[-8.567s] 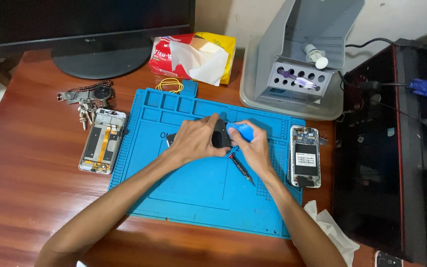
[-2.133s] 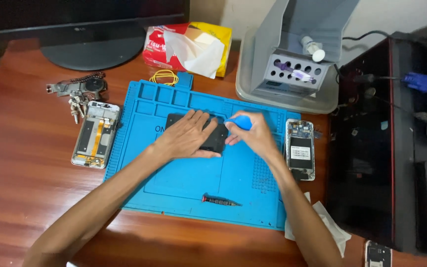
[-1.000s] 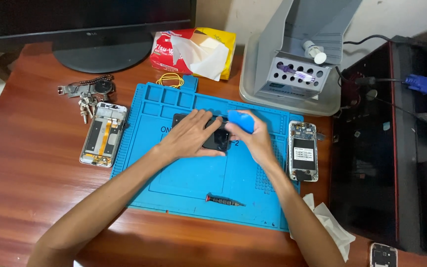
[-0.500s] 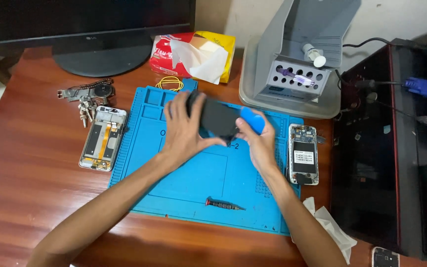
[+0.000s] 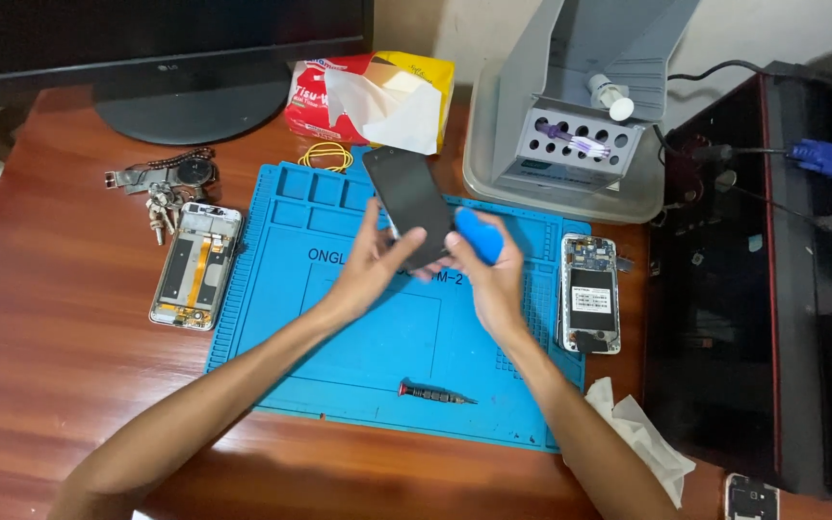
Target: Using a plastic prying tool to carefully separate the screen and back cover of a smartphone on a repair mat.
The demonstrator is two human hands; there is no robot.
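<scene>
Here, a black phone panel (image 5: 408, 200) is gripped by left hand (image 5: 375, 258) above blue mat (image 5: 358, 327) near desk's rear edge; blue tool (image 5: 479, 236) clasped in right hand (image 5: 495, 279).

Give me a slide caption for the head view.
Both hands lift a dark phone panel above a blue mat.

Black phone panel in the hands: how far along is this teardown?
Done: the white opened phone body lies bare right of the blue silicone work mat, and the small red-tipped screwdriver is laid down on the mat.
In hand: the left hand holds the black flat phone panel tilted above the mat; the right hand presses a blue plastic pry tool against it.
Left: the silver phone frame lies untouched.
</scene>
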